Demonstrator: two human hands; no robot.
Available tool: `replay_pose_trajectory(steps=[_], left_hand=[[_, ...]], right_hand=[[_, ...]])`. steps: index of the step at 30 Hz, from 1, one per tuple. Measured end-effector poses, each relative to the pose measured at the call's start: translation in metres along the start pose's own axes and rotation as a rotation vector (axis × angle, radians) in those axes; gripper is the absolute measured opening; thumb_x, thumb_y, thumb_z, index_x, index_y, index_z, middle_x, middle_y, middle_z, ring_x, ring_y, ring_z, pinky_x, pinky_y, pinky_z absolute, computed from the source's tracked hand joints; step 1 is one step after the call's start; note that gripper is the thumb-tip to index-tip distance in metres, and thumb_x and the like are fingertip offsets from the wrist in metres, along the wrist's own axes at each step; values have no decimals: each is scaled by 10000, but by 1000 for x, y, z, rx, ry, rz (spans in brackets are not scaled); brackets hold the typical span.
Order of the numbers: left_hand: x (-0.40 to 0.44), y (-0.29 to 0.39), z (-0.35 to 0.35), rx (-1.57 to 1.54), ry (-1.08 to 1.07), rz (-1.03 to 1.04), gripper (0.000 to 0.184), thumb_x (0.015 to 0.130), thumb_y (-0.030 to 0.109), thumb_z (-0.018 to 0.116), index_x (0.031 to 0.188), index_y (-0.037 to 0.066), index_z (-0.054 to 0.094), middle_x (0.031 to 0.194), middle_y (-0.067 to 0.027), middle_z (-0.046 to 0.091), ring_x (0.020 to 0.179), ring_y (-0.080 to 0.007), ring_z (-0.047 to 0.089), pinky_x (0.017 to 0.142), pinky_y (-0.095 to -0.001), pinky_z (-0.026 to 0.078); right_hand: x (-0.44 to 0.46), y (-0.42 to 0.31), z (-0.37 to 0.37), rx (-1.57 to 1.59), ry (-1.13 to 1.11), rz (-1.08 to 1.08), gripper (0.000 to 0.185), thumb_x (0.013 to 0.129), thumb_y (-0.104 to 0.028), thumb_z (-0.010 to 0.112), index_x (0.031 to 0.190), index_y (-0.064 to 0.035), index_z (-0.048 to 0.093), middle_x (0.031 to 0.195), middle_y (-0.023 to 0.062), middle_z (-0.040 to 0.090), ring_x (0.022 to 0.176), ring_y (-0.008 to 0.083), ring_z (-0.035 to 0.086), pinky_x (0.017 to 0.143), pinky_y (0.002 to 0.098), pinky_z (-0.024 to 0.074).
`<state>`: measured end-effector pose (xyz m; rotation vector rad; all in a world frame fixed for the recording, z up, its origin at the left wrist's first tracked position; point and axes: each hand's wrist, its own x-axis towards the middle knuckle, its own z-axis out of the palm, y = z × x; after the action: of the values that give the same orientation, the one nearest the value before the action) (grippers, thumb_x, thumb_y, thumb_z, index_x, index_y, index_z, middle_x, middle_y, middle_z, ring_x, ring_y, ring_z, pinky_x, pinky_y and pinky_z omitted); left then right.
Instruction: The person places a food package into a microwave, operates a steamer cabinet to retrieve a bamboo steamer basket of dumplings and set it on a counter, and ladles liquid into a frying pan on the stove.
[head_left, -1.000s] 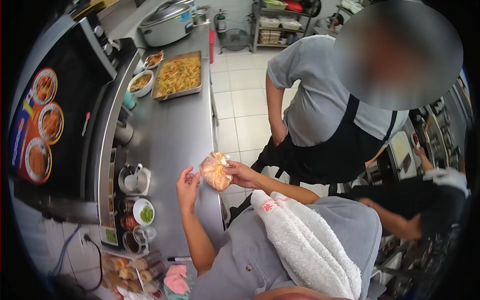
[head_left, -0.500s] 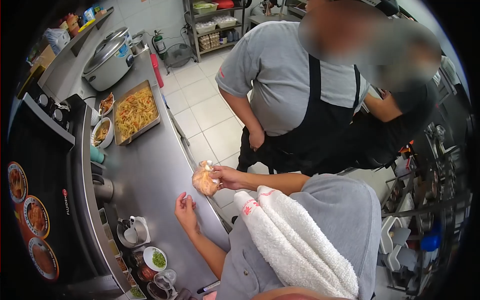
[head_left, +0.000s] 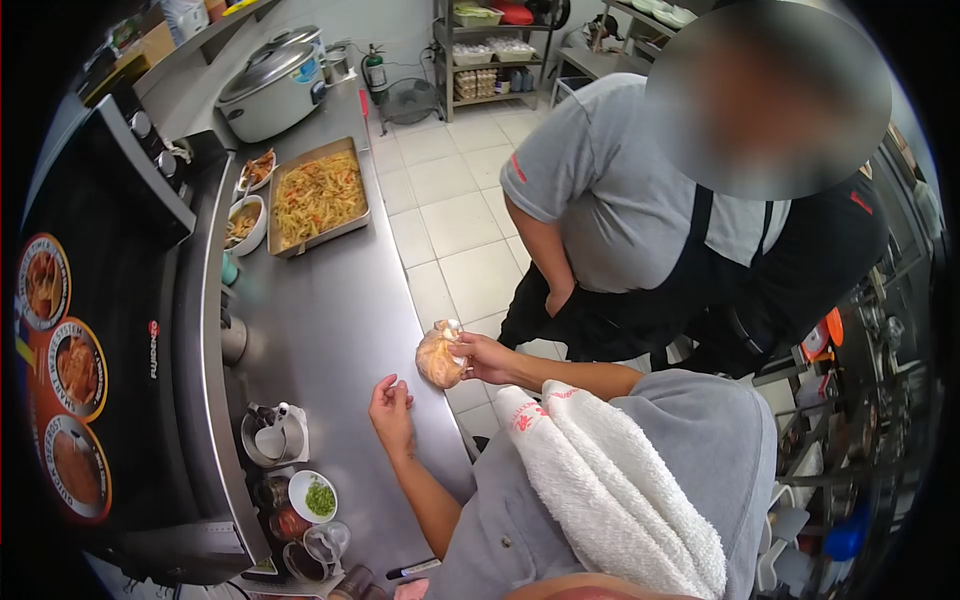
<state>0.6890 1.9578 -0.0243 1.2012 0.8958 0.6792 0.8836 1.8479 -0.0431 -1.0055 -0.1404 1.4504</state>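
Right hand (head_left: 482, 358) is holding a plastic bag (head_left: 438, 361) near its gathered top, grip narrow around it; orange-tan contents are showing through. Bag is hanging at the edge of the bench (head_left: 350, 350); can't tell whether they're touching. Left hand (head_left: 392, 410) is hovering just beside the bag on the bench side, fingers loosely curling, grip partly wide and carrying nothing. Farther along, a metal tray (head_left: 322, 235) is holding noodle-like food (head_left: 320, 190), a white bowl (head_left: 260, 229) is sitting just beside it, and a rice cooker (head_left: 262, 100) is standing beyond. Nearer in, chopped greens (head_left: 320, 498) are sitting in a small dish near a metal pot (head_left: 290, 430). Marker (head_left: 413, 569) is lying near the wearer's shirt. Co-worker (head_left: 620, 215) is standing across the aisle, wearing a black apron.
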Motion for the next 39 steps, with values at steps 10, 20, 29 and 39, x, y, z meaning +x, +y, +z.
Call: replay_pose_trajectory(steps=[10, 20, 29, 39], left_hand=[[-1, 0, -3, 16, 32, 13, 249, 895, 134, 635, 1100, -2, 597, 786, 3, 579, 673, -74, 544, 623, -215, 452], [3, -51, 4, -27, 249, 175, 209, 923, 181, 627, 806, 13, 587, 660, 34, 534, 592, -34, 434, 543, -204, 353], [1, -55, 21, 286, 364, 387, 327, 892, 185, 662, 658, -10, 544, 513, -1, 481, 480, -67, 403, 453, -255, 343], [1, -53, 23, 358, 348, 368, 317, 891, 166, 663, 658, -11, 541, 531, 30, 461, 511, -45, 379, 463, -238, 320]], right_hand=[[-8, -5, 14, -38, -2, 3, 281, 930, -207, 575, 1197, -146, 515, 1108, 5, 600, 965, 131, 586, 788, 350, 494], [-8, 5, 7, 0, 25, 3, 277, 933, -236, 570, 1189, -161, 495, 1058, -13, 582, 912, 130, 561, 738, 320, 457], [-10, 11, 2, -32, 58, 40, 344, 929, -205, 561, 1262, -168, 480, 1034, -11, 601, 861, 123, 581, 695, 307, 463], [-4, 15, -6, -53, 107, 86, 362, 914, -217, 572, 1258, -170, 469, 1042, -11, 602, 866, 123, 585, 667, 308, 464]])
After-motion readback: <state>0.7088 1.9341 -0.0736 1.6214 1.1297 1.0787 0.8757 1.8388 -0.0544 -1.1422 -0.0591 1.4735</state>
